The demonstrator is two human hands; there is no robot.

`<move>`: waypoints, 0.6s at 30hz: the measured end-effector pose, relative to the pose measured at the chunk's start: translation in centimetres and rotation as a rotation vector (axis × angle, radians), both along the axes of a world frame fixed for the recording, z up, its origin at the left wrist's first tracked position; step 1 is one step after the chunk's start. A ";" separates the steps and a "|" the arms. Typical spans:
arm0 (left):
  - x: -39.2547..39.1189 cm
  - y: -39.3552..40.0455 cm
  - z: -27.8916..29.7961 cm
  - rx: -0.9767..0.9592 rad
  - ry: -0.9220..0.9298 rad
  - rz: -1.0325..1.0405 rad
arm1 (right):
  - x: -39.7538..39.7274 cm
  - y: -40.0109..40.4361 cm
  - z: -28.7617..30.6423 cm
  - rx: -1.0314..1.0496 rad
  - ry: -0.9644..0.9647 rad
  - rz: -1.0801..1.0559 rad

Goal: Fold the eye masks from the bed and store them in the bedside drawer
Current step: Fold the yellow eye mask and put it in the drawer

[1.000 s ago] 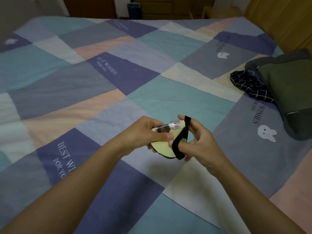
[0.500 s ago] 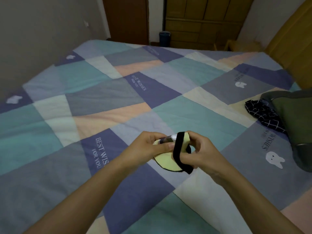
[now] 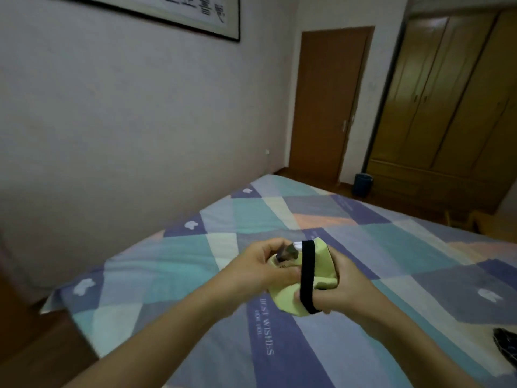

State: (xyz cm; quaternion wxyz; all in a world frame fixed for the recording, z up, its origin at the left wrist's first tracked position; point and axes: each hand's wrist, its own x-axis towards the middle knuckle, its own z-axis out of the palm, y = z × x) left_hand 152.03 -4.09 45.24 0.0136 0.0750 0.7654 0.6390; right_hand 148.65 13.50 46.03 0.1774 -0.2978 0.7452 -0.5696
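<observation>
A pale yellow eye mask [image 3: 321, 271], folded over with its black elastic strap wrapped around it, is held above the patchwork bed [image 3: 405, 247]. My left hand [image 3: 260, 271] grips its left side, fingers curled over the top edge. My right hand [image 3: 347, 287] holds its right side, with the thumb under the strap at the bottom. No drawer is in view.
A grey wall with a framed picture [image 3: 179, 12] runs along the bed's left side. A brown door [image 3: 330, 105] and a wooden wardrobe [image 3: 447, 107] stand beyond the bed. A blue bin [image 3: 363, 184] sits on the floor. Dark checked cloth [image 3: 506, 348] lies at the right edge.
The view has swung up and to the left, so the wall and door now fill the top. Both hands keep hold of the folded mask, with the strap now wrapped around it.
</observation>
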 end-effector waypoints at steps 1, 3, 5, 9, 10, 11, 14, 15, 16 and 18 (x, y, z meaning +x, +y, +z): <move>1.2 -1.8 1.6 -0.105 0.032 0.047 | 0.7 -1.8 1.2 0.009 0.026 0.023; 3.8 -5.7 4.1 -0.269 0.077 0.128 | 2.0 -5.7 3.0 -0.009 0.048 0.064; 6.7 -9.5 6.0 -0.266 0.119 0.168 | 3.2 -10.3 4.5 -0.053 0.030 0.096; 12.1 -17.6 9.0 -0.022 0.107 0.301 | 6.1 -20.3 7.3 -0.140 0.080 0.175; 13.4 -19.8 9.8 0.009 0.101 0.345 | 7.1 -22.9 7.9 -0.142 0.136 0.220; 14.6 -22.2 10.3 0.010 0.108 0.365 | 8.2 -25.7 8.4 -0.143 0.187 0.255; 18.5 -29.1 12.0 -0.110 0.145 0.422 | 11.2 -34.1 9.5 -0.206 0.255 0.303; 19.7 -31.3 12.5 -0.181 0.162 0.486 | 12.1 -36.8 9.8 -0.224 0.282 0.323; 21.0 -33.4 12.9 -0.227 0.180 0.554 | 12.9 -39.3 10.1 -0.228 0.298 0.345; 23.4 -37.9 13.6 -0.250 0.204 0.646 | 14.5 -44.3 10.5 -0.232 0.267 0.408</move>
